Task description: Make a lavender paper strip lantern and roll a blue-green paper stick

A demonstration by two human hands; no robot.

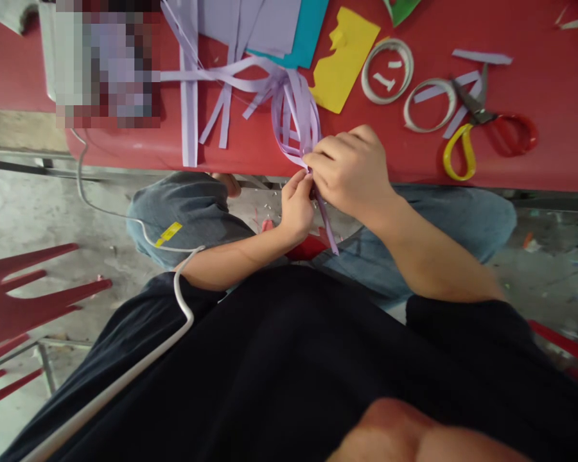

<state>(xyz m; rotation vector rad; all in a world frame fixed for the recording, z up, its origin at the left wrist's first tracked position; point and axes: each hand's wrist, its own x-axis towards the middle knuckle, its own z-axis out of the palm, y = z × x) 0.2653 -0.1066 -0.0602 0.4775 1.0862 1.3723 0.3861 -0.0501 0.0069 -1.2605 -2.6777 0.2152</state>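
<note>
At the table's front edge, my left hand [298, 204] and my right hand [350, 168] meet, both closed in a pinch on a bundle of looped purple paper strips [309, 109]. The loops spread onto the table above my fingers, and one strip end hangs below my hands. Where the strips come together is mostly hidden by my fingertips. Long loose purple strips [189, 122] lie to the left of the loops. Behind them are purple paper sheets [270, 25] over a teal sheet [312, 32].
On the red table [395, 151] lie a torn yellow paper [349, 64], two tape rolls [365, 76] and open scissors [479, 115] with red and yellow handles. A white cable [142, 231] runs over my left side. A red chair [33, 289] stands at left.
</note>
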